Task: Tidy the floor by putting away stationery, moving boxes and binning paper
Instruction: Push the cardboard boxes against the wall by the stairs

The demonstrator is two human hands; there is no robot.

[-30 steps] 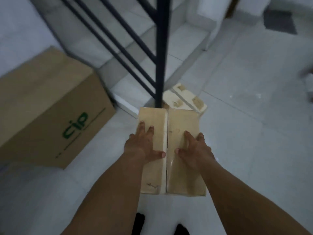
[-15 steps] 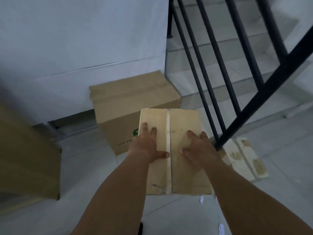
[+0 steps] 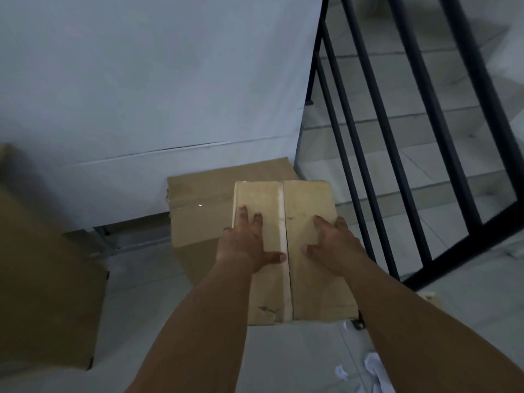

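I hold a pale cardboard box (image 3: 309, 199) with two closed top flaps in front of me, above the floor. My left hand (image 3: 246, 245) grips its left side, fingers wrapped over the left edge and thumb on the left flap. My right hand (image 3: 334, 245) lies on the right flap with fingers over the right edge. Behind and below it stands a taped brown carton (image 3: 204, 202) against the wall. White crumpled paper scraps (image 3: 374, 367) lie on the floor at lower right.
A second large brown carton (image 3: 42, 279) stands at the left. A black stair railing (image 3: 397, 165) slants down on the right, with tiled steps (image 3: 453, 131) behind it. A white wall (image 3: 141, 80) fills the back. Pale floor tiles (image 3: 136, 302) run between the cartons.
My view has swung left from the stair post to the wall. The held box has come over the taped carton, with both hands keeping the same grip.
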